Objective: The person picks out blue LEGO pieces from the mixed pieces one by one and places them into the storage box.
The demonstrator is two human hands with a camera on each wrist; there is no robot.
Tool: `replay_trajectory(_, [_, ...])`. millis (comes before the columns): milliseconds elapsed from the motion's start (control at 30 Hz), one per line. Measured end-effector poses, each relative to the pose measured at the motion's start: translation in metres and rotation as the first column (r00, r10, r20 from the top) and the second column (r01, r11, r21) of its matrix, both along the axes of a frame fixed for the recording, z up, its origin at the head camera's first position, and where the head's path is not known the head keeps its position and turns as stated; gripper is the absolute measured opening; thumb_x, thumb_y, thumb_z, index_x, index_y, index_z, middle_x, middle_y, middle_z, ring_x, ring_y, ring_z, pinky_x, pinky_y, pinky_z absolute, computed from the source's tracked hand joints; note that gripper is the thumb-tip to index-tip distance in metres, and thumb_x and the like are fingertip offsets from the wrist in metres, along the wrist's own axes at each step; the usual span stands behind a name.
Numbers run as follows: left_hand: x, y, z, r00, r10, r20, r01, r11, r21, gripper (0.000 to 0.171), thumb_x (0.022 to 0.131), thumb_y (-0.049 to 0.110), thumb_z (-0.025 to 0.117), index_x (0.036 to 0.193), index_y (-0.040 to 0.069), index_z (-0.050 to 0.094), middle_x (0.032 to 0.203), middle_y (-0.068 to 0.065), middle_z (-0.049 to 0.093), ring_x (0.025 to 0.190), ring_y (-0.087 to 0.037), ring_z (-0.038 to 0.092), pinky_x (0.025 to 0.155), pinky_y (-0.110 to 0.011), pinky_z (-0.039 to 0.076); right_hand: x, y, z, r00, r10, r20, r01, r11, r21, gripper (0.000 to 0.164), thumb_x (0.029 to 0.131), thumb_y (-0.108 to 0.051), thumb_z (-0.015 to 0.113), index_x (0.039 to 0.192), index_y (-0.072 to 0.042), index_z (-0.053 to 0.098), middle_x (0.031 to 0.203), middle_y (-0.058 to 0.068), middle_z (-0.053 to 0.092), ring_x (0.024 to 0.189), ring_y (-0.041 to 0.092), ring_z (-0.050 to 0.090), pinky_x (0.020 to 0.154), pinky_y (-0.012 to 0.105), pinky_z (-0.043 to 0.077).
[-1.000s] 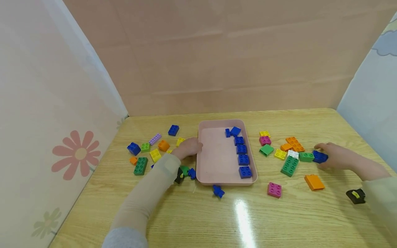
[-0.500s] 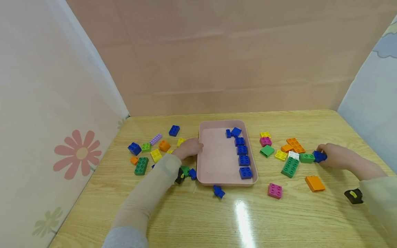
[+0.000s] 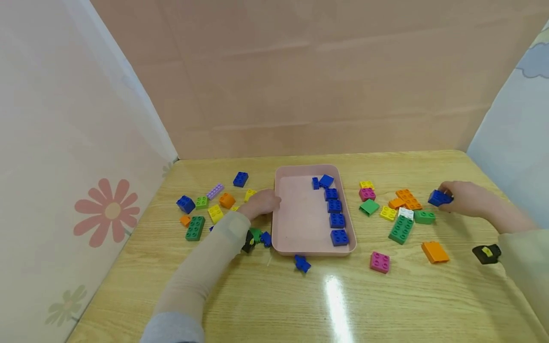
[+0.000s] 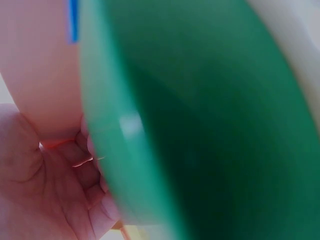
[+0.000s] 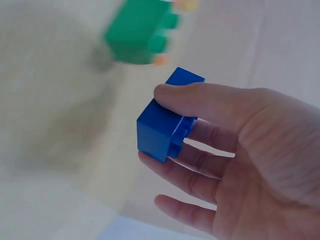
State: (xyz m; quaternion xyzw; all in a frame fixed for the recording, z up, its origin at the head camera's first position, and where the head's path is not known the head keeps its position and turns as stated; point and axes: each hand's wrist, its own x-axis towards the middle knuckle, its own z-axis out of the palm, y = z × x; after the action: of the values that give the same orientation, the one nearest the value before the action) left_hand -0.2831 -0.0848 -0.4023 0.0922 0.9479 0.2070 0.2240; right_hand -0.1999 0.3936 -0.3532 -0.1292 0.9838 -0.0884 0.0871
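Observation:
My right hand (image 3: 469,197) pinches a blue toy brick (image 3: 439,197) above the right side of the table. In the right wrist view, the thumb lies on one side of that blue brick (image 5: 160,122) and fingers on the other, its studs towards the palm. My left hand (image 3: 261,204) grips the left rim of a pink tray (image 3: 300,252); in the left wrist view its fingers are curled by the tray wall (image 4: 45,70). Several blue bricks (image 3: 334,206) stand in a column along the tray's right side.
Coloured bricks lie left of the tray, among them a green one (image 3: 195,228) and a blue one (image 3: 186,204). To its right lie more, including a green brick (image 3: 424,217) and a pink brick (image 3: 380,262). A blue piece (image 3: 302,263) lies before the tray.
My right hand has closed on the blue brick and lifted it up from beside the green brick, slightly away from me. The left hand has stayed at the tray's rim.

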Motion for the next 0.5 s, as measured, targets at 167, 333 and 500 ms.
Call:
replay_trajectory(167, [-0.001, 0.000, 0.000, 1.000, -0.006, -0.003, 0.006, 1.000, -0.004, 0.029, 0.102, 0.026, 0.042, 0.093, 0.006, 0.060, 0.073, -0.006, 0.051, 0.063, -0.021, 0.049, 0.057, -0.028, 0.037, -0.016, -0.028, 0.025, 0.999, 0.017, -0.041, -0.016, 0.999, 0.031, 0.041, 0.081, -0.008, 0.075, 0.104, 0.019, 0.053, 0.091, 0.026, 0.062, 0.079, 0.037, 0.062, 0.073, 0.056, 0.050])
replay_trajectory(333, [-0.001, 0.000, 0.000, 1.000, -0.012, -0.010, 0.011, 1.000, -0.010, 0.029, 0.102, 0.026, 0.042, 0.093, 0.006, 0.060, 0.074, -0.007, 0.051, 0.064, -0.021, 0.050, 0.058, -0.028, 0.037, -0.031, -0.063, 0.038, 0.999, 0.035, -0.040, -0.033, 0.998, 0.048, 0.042, 0.082, -0.010, 0.075, 0.108, 0.016, 0.054, 0.096, 0.026, 0.062, 0.084, 0.039, 0.061, 0.077, 0.057, 0.049])
replay_trajectory(500, [-0.003, 0.000, 0.000, 1.000, -0.010, 0.000, 0.010, 1.000, -0.026, 0.030, 0.103, 0.027, 0.042, 0.091, 0.007, 0.061, 0.072, -0.006, 0.051, 0.062, -0.020, 0.049, 0.056, -0.027, 0.037, -0.044, -0.101, 0.044, 0.996, 0.068, -0.057, -0.066, 0.997, 0.042, 0.044, 0.083, -0.012, 0.074, 0.112, 0.013, 0.055, 0.101, 0.024, 0.062, 0.088, 0.039, 0.060, 0.080, 0.058, 0.048])
